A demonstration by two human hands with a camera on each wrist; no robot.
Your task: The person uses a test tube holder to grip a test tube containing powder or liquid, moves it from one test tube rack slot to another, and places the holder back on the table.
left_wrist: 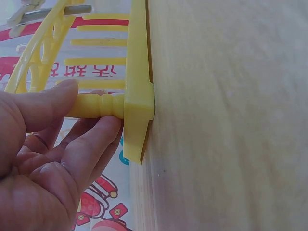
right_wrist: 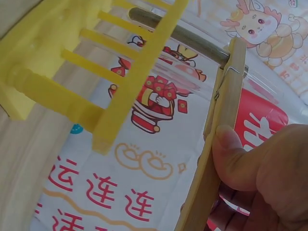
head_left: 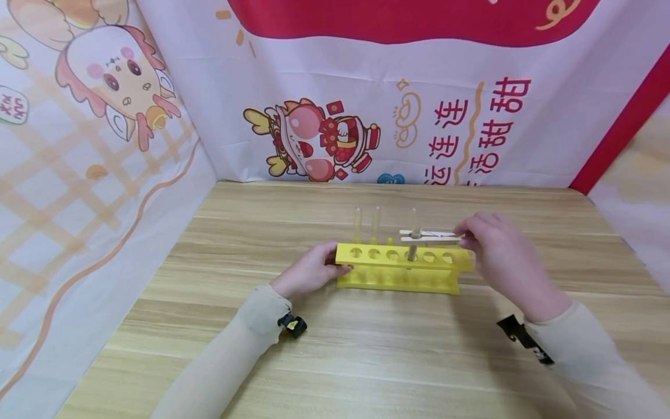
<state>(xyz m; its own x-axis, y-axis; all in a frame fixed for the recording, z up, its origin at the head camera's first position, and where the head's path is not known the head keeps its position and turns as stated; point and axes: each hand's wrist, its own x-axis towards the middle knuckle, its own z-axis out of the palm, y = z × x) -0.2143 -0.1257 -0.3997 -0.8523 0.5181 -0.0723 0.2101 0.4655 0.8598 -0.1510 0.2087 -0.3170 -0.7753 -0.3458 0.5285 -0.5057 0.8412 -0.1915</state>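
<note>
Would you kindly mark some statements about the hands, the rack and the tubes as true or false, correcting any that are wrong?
1. The left hand grips an end post of the yellow rack. True.
2. The right hand is idle. False: it holds a wooden clamp.
3. The clamp is closed around a tube with dark contents. True.
4. The rack is tipped onto its side. False: it stands upright on the table.
5. Two other tubes stand nearer the left hand than the clamped one does. True.
</note>
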